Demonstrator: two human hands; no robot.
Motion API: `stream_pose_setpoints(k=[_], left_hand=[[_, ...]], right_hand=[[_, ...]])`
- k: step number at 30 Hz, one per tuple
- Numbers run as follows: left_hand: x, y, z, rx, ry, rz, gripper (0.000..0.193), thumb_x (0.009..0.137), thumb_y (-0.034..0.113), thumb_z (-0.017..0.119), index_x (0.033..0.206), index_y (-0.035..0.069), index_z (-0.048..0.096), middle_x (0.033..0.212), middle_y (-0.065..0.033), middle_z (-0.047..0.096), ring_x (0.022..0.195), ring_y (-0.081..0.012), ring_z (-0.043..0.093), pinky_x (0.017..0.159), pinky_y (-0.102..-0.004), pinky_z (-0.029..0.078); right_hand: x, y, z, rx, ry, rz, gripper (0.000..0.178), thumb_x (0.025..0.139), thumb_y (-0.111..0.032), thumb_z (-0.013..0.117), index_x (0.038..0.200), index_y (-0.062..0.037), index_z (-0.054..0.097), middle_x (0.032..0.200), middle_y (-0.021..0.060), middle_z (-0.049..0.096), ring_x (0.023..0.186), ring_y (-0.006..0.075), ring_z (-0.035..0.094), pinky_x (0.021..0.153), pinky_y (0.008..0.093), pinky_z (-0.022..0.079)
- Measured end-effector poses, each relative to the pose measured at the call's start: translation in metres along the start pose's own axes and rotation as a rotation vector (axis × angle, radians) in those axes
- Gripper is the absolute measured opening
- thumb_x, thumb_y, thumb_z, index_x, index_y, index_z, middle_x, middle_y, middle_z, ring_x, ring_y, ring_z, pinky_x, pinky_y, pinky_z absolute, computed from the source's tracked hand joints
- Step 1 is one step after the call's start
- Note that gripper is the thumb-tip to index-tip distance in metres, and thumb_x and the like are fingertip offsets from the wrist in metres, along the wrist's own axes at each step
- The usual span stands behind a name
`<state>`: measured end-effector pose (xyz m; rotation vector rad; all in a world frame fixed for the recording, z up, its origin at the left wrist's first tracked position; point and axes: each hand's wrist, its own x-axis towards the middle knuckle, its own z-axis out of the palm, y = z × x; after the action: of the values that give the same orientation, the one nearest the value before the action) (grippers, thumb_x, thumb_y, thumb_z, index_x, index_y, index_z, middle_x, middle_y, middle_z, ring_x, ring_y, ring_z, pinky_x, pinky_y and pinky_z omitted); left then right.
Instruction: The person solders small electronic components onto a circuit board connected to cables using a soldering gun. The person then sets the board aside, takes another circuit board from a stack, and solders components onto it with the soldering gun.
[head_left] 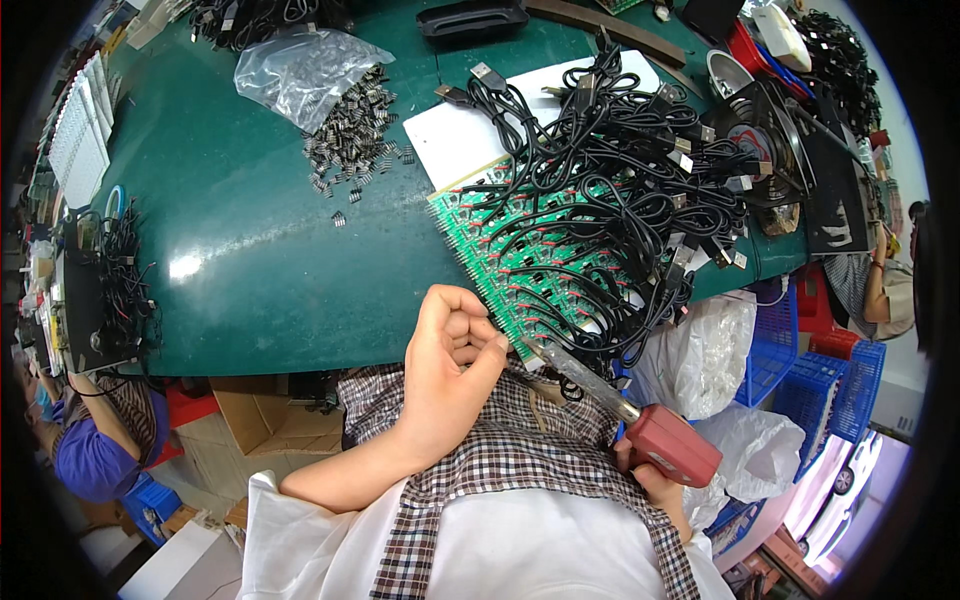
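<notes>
A panel of green circuit boards (pixel 480 240) lies at the table's near edge, with black cables attached and red wire ends showing on it. My left hand (pixel 440 370) is at the panel's near left corner, thumb and forefinger pinched together; what they hold, if anything, is too small to make out. Low on the right, my right hand (pixel 655 485) grips the red handle of a soldering iron (pixel 675 445). Its tip points up and left to the panel's near corner, close to my left fingertips. The iron's handle hides part of my right fingers.
Bundled black USB cables (pixel 620 190) cover the panel's right side and a white sheet (pixel 445 140). Small metal connectors (pixel 350 130) lie heaped beside a clear plastic bag (pixel 300 75). A fan (pixel 760 140) stands at right. Other people sit at far left (pixel 105 440) and far right (pixel 885 290).
</notes>
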<state>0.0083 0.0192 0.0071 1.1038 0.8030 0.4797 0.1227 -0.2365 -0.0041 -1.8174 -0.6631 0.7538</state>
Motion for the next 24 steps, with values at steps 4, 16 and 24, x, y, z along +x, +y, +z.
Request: stream_pose_setpoints(k=[4, 16, 24], left_hand=[[0.001, 0.008, -0.010, 0.073, -0.016, -0.005, 0.028, 0.079, -0.005, 0.051, 0.103, 0.002, 0.039, 0.079, -0.0044, 0.055, 0.067, -0.0061, 0.051, 0.057, -0.0194, 0.042], [0.064, 0.034, -0.090, 1.187, 0.487, 0.420, 0.012, 0.078, 0.005, 0.057, 0.088, 0.001, 0.054, 0.083, -0.0119, 0.052, 0.076, -0.0281, 0.053, 0.067, -0.0345, 0.043], [0.061, 0.035, -0.091, 1.042, 0.497, 0.461, 0.007, 0.075, -0.002, 0.059, 0.081, -0.002, 0.056, 0.071, -0.0060, 0.053, 0.061, -0.0139, 0.047, 0.058, -0.0259, 0.040]], right_hand=[[-0.003, 0.007, -0.004, 0.083, -0.055, 0.055, 0.063, 0.067, -0.044, 0.072, 0.103, 0.0054, 0.056, 0.082, 0.0095, 0.065, 0.071, 0.0208, 0.064, 0.065, 0.0276, 0.050], [0.010, -0.020, 0.004, 0.208, -0.040, 0.094, 0.064, 0.064, -0.039, 0.076, 0.104, 0.0071, 0.055, 0.080, 0.0078, 0.064, 0.069, 0.0171, 0.062, 0.064, 0.0257, 0.048], [0.005, -0.008, 0.004, 0.182, 0.010, 0.064, 0.066, 0.062, -0.039, 0.076, 0.105, 0.0066, 0.055, 0.078, 0.0062, 0.063, 0.066, 0.0145, 0.060, 0.062, 0.0250, 0.047]])
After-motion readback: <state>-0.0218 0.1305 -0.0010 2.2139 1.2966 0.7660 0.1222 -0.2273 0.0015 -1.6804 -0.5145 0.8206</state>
